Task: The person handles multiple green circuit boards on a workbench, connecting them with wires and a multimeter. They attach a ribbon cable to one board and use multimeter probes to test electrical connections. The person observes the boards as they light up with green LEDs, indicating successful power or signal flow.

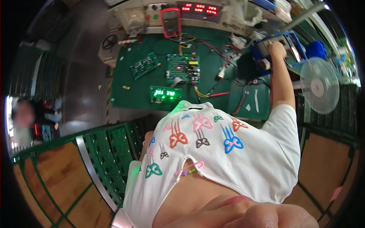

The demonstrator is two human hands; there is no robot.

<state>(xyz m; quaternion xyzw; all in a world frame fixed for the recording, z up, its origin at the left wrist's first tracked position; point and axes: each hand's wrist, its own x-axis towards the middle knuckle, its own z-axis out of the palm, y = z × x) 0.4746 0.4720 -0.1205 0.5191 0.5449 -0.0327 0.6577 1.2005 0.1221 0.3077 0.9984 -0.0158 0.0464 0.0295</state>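
Observation:
My right hand [278, 50] reaches out to the far right, its fingers curled at the top of a grey device with a blue frame [289, 45]. Whatever lies between those fingers is too small to make out. Only a sliver of my left arm shows beside the white shirt; the left hand is hidden. On the green bench mat [216, 51], a large green circuit board [183, 68] is wired up, with a red light lit. Just nearer to me, a smaller display board [166, 94] glows with bright green digits. Another circuit board [145, 66] lies unlit to the left.
A red multimeter [171, 22] stands at the back beside a power supply with red digits [199, 8]. Tangled wires and a red probe [219, 94] lie on the mat's right half. A clear round fan [318, 86] stands near my right arm. Green racks [110, 152] flank me.

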